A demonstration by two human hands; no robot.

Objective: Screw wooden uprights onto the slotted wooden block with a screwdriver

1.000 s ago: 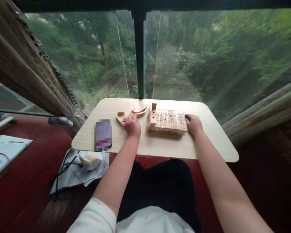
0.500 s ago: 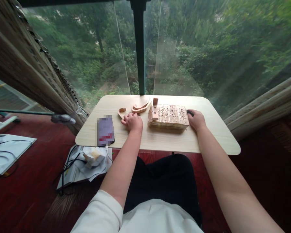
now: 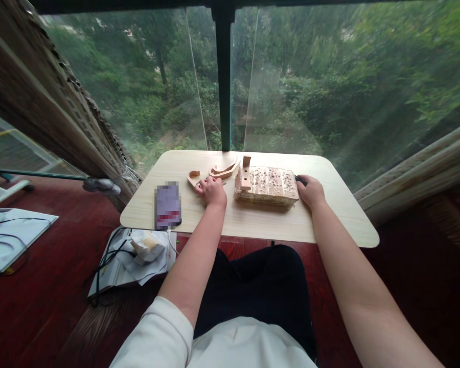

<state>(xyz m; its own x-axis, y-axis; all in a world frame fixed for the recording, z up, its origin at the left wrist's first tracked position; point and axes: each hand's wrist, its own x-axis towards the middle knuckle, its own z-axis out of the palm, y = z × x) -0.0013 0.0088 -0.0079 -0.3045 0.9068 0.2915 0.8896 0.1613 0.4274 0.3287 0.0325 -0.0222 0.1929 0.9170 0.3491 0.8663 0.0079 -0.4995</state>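
My left hand (image 3: 213, 192) rests on the table with its fingers curled in. A small dark, thin tip shows beside its fingers; what it is I cannot make out. Just beyond it lie a hook-shaped wooden piece (image 3: 193, 178) and longer curved wooden pieces (image 3: 224, 168). My right hand (image 3: 311, 190) is closed around a black-handled tool (image 3: 301, 180), its kind hidden by the hand. Between my hands sits a wooden block (image 3: 274, 184) pitted with many holes, its sides wrapped in something clear. A bent wooden piece with two holes (image 3: 246, 176) stands at the block's left end.
A phone (image 3: 167, 204) with a blurred screen lies on the table (image 3: 253, 222) at left, a cable running down from it. Below are papers and black cables on a white surface (image 3: 115, 266). A window and its dark frame (image 3: 225, 76) rise behind the table.
The view has shifted slightly. My left fingers have moved a little, and the dark tip beside them shows more clearly. My right hand keeps its hold on the black handle.
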